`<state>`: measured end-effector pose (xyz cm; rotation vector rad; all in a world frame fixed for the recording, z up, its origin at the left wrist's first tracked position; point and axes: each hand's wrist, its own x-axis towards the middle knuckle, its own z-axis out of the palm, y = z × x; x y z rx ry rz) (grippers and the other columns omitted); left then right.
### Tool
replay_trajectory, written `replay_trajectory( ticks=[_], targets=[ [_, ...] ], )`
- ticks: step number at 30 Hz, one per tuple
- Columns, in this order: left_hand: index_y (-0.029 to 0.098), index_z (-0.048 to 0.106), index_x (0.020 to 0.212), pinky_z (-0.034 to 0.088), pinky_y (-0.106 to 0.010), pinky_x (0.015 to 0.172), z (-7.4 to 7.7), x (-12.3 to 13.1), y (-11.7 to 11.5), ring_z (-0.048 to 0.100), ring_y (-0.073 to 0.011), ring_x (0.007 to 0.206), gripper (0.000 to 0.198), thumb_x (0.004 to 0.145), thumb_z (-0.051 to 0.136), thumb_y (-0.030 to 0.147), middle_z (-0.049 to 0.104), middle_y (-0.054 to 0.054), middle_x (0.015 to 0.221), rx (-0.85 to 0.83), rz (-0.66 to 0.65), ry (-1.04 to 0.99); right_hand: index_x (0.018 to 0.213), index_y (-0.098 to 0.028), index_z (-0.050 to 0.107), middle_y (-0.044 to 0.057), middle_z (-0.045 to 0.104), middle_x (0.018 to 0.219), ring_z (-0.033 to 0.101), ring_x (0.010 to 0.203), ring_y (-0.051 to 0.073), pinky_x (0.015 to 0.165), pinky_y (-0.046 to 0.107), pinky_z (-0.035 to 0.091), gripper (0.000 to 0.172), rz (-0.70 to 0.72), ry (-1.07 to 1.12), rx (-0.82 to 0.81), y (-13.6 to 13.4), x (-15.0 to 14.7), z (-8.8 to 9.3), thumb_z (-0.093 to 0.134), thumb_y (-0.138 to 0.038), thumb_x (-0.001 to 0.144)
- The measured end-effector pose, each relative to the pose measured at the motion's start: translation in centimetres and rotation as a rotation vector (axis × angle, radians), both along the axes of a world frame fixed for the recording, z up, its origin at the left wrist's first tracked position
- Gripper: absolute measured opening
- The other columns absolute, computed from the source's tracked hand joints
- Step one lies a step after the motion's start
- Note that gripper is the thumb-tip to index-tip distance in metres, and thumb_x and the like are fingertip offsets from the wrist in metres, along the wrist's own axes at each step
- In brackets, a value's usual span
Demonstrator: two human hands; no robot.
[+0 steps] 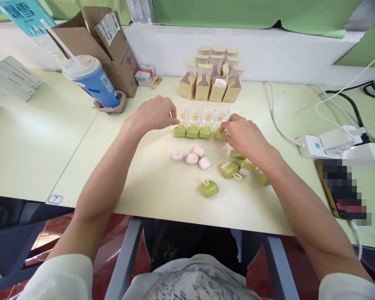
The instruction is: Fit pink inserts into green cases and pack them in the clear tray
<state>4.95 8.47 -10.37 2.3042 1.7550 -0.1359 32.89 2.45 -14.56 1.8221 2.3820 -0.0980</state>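
Beside the leftmost green case point(179, 131) of the row, my left hand point(156, 112) has its fingers curled and thumb and finger close together. Whether they pinch anything at its yellow loop is hidden. My right hand point(245, 135) is closed on a small green case point(221, 134) at the row's right end, set slightly apart. Behind the row stand clear plastic cups point(208, 114) with yellow marks. Several pale pink round pieces point(192, 158) lie in front. More green cases, some with pink undersides point(229, 170), lie below my right forearm, and a single green case point(209, 188) sits nearer.
Open small cardboard boxes point(203, 85) stand against the wall. To the left are a blue drink cup point(96, 85) in a holder, a brown carton point(120, 62) and a small white box point(145, 75). A power strip point(318, 143), cables and a phone point(331, 196) lie right.
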Motion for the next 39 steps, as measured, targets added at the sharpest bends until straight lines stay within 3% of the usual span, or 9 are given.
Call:
replay_trajectory(
  ticks=[5,9,15,21,25,29,31,34,39],
  targets=[
    [0.023,0.088,0.113,0.058,-0.031,0.079,-1.8,0.1,1.1,0.086,-0.0277,0.086,0.027,0.09,0.083,0.038,0.082,-0.003,0.075,-0.139,0.029,-0.012,0.139,-0.015,0.083,0.025,0.071,0.146,0.077,0.109,0.039,0.092,0.049,0.055,0.042,0.03,0.077,0.015,0.2,0.2,-0.5,0.058,-0.008,0.106],
    [0.023,0.086,0.123,0.06,-0.032,0.079,-2.7,0.4,1.3,0.087,-0.0302,0.089,0.041,0.086,0.09,0.04,0.083,-0.004,0.075,-0.138,0.06,-0.06,0.142,-0.014,0.082,0.024,0.07,0.147,0.076,0.11,0.039,0.095,0.049,0.056,0.044,0.049,0.098,0.025,0.3,0.3,-0.8,0.057,-0.007,0.106],
    [0.022,0.081,0.13,0.062,-0.034,0.082,-2.6,0.6,1.0,0.088,-0.0327,0.09,0.051,0.085,0.097,0.039,0.084,-0.005,0.081,-0.161,0.092,-0.092,0.141,-0.013,0.08,0.024,0.069,0.148,0.074,0.101,0.034,0.094,0.047,0.055,0.043,0.069,0.118,0.036,0.5,0.8,-1.1,0.06,-0.006,0.104],
    [0.022,0.072,0.135,0.06,-0.032,0.074,-2.2,0.8,0.8,0.087,-0.0284,0.084,0.053,0.086,0.092,0.029,0.087,-0.005,0.091,-0.171,0.098,-0.131,0.138,-0.017,0.079,0.022,0.069,0.142,0.072,0.097,0.031,0.093,0.045,0.054,0.04,0.066,0.187,0.053,0.7,1.2,-1.4,0.061,-0.008,0.103],
    [0.023,0.072,0.129,0.059,-0.032,0.075,-2.1,0.6,0.8,0.086,-0.0273,0.082,0.052,0.085,0.097,0.034,0.084,-0.003,0.087,-0.157,0.104,-0.11,0.138,-0.019,0.077,0.02,0.077,0.137,0.075,0.105,0.035,0.089,0.044,0.052,0.038,0.001,0.185,-0.002,0.5,1.7,0.8,0.066,-0.012,0.103],
    [0.024,0.073,0.123,0.057,-0.032,0.08,-2.2,0.3,0.9,0.084,-0.0274,0.086,0.045,0.088,0.095,0.042,0.079,0.001,0.076,-0.101,0.06,-0.072,0.115,-0.025,0.08,0.011,0.085,0.116,0.077,0.106,0.035,0.082,0.043,0.049,0.015,0.017,0.201,-0.189,-0.3,2.8,3.7,0.079,-0.036,0.104],
    [0.025,0.074,0.122,0.055,-0.033,0.086,-2.1,0.6,0.6,0.083,-0.029,0.099,0.04,0.091,0.093,0.041,0.082,-0.001,0.085,-0.018,0.038,-0.058,0.111,-0.027,0.081,0.009,0.085,0.113,0.077,0.104,0.033,0.079,0.04,0.048,0.029,0.098,0.17,-0.346,-1.1,2.9,4.3,0.091,-0.048,0.094],
    [0.026,0.074,0.123,0.053,-0.036,0.093,-2.1,1.8,-0.1,0.078,-0.0334,0.117,0.042,0.091,0.095,0.041,0.084,-0.004,0.105,0.081,-0.026,-0.033,0.111,-0.027,0.08,0.008,0.082,0.108,0.077,0.104,0.034,0.076,0.038,0.048,0.04,0.18,0.04,-0.446,-2.3,1.8,4.1,0.101,-0.041,0.079],
    [0.025,0.073,0.121,0.053,-0.039,0.092,-2.9,3.6,-0.9,0.077,-0.0363,0.119,0.041,0.091,0.096,0.04,0.082,-0.009,0.117,0.076,-0.102,-0.01,0.101,-0.028,0.082,0.008,0.08,0.107,0.076,0.094,0.031,0.073,0.037,0.05,0.025,0.162,-0.01,-0.499,-3.4,-0.1,2.9,0.095,-0.023,0.08]
  ],
)
